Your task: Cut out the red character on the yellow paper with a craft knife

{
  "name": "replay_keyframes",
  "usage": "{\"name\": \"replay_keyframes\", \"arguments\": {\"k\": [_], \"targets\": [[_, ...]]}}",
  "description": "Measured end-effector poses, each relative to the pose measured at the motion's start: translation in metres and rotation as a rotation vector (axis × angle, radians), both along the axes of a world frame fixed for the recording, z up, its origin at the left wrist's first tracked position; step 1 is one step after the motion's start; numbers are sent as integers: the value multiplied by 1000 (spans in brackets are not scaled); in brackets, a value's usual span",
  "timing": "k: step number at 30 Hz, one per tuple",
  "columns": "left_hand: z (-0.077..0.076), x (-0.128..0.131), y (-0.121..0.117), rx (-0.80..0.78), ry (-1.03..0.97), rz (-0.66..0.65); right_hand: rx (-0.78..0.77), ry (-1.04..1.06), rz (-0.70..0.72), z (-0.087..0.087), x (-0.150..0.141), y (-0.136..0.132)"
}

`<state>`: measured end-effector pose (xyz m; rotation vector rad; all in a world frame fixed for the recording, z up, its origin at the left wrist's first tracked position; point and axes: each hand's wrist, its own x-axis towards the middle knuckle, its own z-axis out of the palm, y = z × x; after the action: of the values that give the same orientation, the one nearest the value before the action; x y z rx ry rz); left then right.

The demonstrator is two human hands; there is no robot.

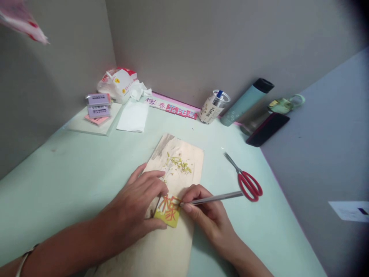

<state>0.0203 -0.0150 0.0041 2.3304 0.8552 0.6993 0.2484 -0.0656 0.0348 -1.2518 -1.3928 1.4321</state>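
A yellow rubber carving block [172, 222] with an orange-red character lies on a pale wooden board [173, 250]. My left hand [135, 200] grips its left side, fingers above and thumb at the lower edge. Pinched in my right hand [206, 215] is a slim metal carving knife [220, 197]; its tip meets the block's upper right edge. Part of that tip is hidden by my fingers. Yellow shavings [180, 163] are scattered higher up on the board.
Red-handled scissors [249, 184] lie to the right. Along the back stand a clear cup [211, 109], a blue bottle [245, 102], and a dark phone [268, 129] leaning on a green-lidded bottle [281, 104]. Wrapped blocks [98, 105], a plastic bag [119, 82] and a lettered strip [171, 107] sit back left.
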Motion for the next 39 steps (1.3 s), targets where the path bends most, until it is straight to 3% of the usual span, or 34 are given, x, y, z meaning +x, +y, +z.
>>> {"name": "replay_keyframes", "arguments": {"k": [39], "targets": [[-2,1,4,-38,21,-2,13,27,187,1,16,13]]}}
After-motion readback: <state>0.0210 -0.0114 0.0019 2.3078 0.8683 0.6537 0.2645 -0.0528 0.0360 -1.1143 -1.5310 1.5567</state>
